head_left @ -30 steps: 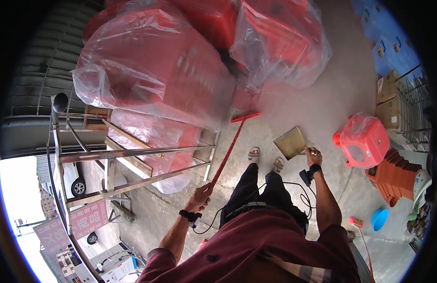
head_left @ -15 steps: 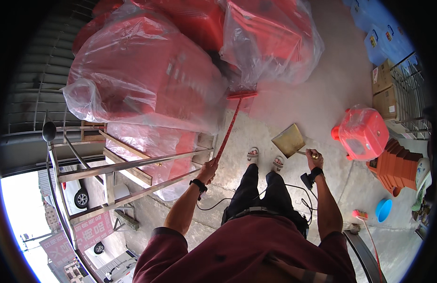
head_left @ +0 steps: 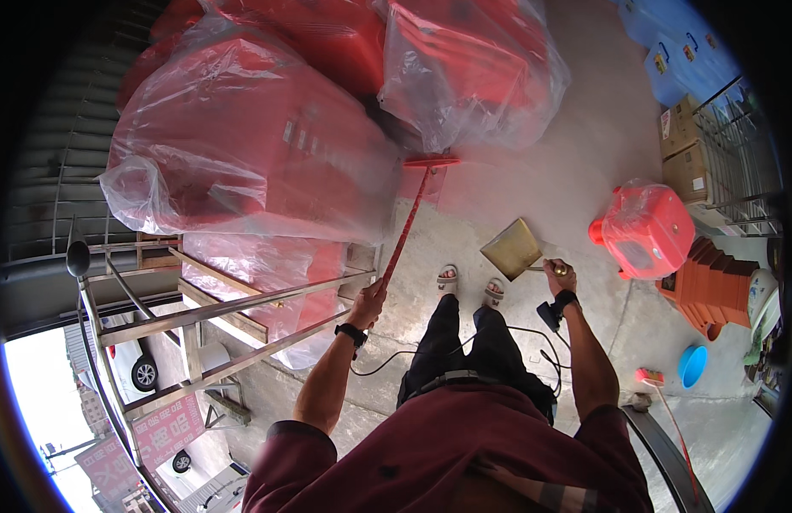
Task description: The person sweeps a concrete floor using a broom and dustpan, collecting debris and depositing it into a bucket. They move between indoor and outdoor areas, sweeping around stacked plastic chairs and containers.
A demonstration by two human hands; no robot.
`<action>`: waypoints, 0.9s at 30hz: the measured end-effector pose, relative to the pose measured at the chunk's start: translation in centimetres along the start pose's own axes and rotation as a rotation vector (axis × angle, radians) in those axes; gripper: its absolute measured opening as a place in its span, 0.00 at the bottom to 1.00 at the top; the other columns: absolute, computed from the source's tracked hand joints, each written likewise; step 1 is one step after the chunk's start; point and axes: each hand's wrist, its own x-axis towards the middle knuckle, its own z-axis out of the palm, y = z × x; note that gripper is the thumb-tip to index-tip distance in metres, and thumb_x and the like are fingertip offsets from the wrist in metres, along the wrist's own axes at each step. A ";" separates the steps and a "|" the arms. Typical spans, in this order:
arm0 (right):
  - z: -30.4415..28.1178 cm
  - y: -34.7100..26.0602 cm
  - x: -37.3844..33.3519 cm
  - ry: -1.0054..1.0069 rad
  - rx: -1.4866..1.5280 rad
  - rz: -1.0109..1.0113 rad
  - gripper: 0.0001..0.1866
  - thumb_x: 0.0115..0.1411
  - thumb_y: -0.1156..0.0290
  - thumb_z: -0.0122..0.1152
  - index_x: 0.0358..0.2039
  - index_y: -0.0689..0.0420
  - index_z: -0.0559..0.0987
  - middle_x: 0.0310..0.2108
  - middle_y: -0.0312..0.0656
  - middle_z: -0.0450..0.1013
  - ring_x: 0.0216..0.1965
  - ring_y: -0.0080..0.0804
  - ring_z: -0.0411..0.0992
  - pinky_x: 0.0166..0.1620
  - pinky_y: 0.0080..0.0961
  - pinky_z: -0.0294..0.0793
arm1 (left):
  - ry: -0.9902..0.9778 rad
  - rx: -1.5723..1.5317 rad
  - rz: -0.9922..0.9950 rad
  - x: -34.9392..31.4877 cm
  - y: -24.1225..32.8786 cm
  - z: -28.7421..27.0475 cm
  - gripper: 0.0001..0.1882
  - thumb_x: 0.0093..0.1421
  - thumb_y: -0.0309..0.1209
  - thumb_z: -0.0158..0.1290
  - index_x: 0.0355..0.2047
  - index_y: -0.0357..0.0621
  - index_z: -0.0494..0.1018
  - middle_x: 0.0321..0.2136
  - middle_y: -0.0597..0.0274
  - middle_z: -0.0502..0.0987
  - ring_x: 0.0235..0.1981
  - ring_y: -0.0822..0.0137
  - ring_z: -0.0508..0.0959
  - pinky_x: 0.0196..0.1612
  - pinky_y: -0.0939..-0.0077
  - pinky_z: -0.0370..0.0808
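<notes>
My left hand [head_left: 368,306] is closed round the red handle of a broom [head_left: 403,238]. The handle slants away from me, and its red head [head_left: 432,162] rests on the floor by the foot of the plastic-wrapped red stacks. Bristles and any dirt at the head are too small to make out. In my right hand [head_left: 560,278] is the handle of a brass-coloured dustpan [head_left: 511,249]. Its flat pan is just ahead of my sandalled feet, on the floor or slightly above it; I cannot tell which.
Large red stacks under clear plastic [head_left: 259,128] fill the far left. A metal frame [head_left: 233,315] stands left. On the right are a wrapped red stool stack [head_left: 650,227], brown planters [head_left: 712,286], a blue basin [head_left: 692,367], cardboard boxes [head_left: 686,171] and a red-headed brush [head_left: 650,376].
The whole view has shifted slightly, so surroundings sit a little further left. Both hands keep their holds; the broom and dustpan have hardly moved.
</notes>
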 end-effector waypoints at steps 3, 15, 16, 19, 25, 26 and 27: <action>-0.6 0.1 -0.2 0.004 0.054 0.049 0.20 0.57 0.46 0.65 0.37 0.49 0.83 0.33 0.50 0.80 0.40 0.54 0.79 0.44 0.43 0.77 | 0.037 0.131 0.021 -3.2 -2.5 0.9 0.21 0.70 0.42 0.46 0.61 0.54 0.70 0.11 0.70 0.64 0.08 0.74 0.66 0.09 0.73 0.62; -2.5 -0.1 -0.8 0.030 0.085 -0.013 0.21 0.59 0.45 0.62 0.34 0.52 0.82 0.33 0.52 0.80 0.38 0.57 0.78 0.42 0.46 0.76 | 0.050 0.105 0.161 -5.8 -1.0 2.6 0.23 0.71 0.41 0.46 0.64 0.48 0.69 0.14 0.66 0.68 0.10 0.74 0.67 0.13 0.71 0.62; -2.8 0.0 -1.2 0.031 0.126 0.000 0.21 0.59 0.46 0.62 0.34 0.52 0.82 0.33 0.52 0.80 0.38 0.57 0.78 0.42 0.46 0.76 | 0.101 0.234 0.268 -2.6 -0.5 3.5 0.23 0.70 0.39 0.47 0.63 0.47 0.69 0.17 0.54 0.73 0.15 0.65 0.74 0.19 0.66 0.68; -4.7 0.8 -2.3 0.045 0.142 -0.001 0.20 0.58 0.49 0.65 0.35 0.55 0.83 0.33 0.52 0.81 0.37 0.52 0.79 0.42 0.42 0.76 | 0.165 0.364 0.338 5.2 0.9 6.3 0.23 0.69 0.41 0.45 0.63 0.54 0.69 0.20 0.47 0.76 0.18 0.57 0.79 0.22 0.60 0.74; -8.5 3.3 -3.7 0.059 0.225 0.077 0.21 0.58 0.50 0.66 0.34 0.58 0.84 0.31 0.49 0.81 0.35 0.46 0.79 0.43 0.37 0.76 | 0.093 0.523 0.253 2.0 -4.1 6.6 0.26 0.67 0.45 0.48 0.65 0.61 0.66 0.28 0.45 0.82 0.29 0.43 0.82 0.30 0.51 0.78; -8.7 3.7 -3.9 0.096 0.212 0.055 0.21 0.58 0.50 0.67 0.33 0.58 0.83 0.29 0.47 0.80 0.33 0.41 0.77 0.42 0.35 0.75 | 0.063 0.560 0.093 -1.0 -5.8 6.2 0.25 0.67 0.44 0.48 0.65 0.62 0.67 0.32 0.41 0.81 0.34 0.40 0.81 0.35 0.47 0.77; -8.9 4.2 -4.1 0.127 0.219 0.051 0.21 0.59 0.50 0.67 0.32 0.59 0.83 0.27 0.44 0.79 0.31 0.35 0.75 0.40 0.33 0.74 | 0.056 0.545 0.077 -4.4 -7.2 5.7 0.25 0.67 0.44 0.48 0.64 0.62 0.67 0.36 0.38 0.80 0.39 0.37 0.80 0.40 0.44 0.76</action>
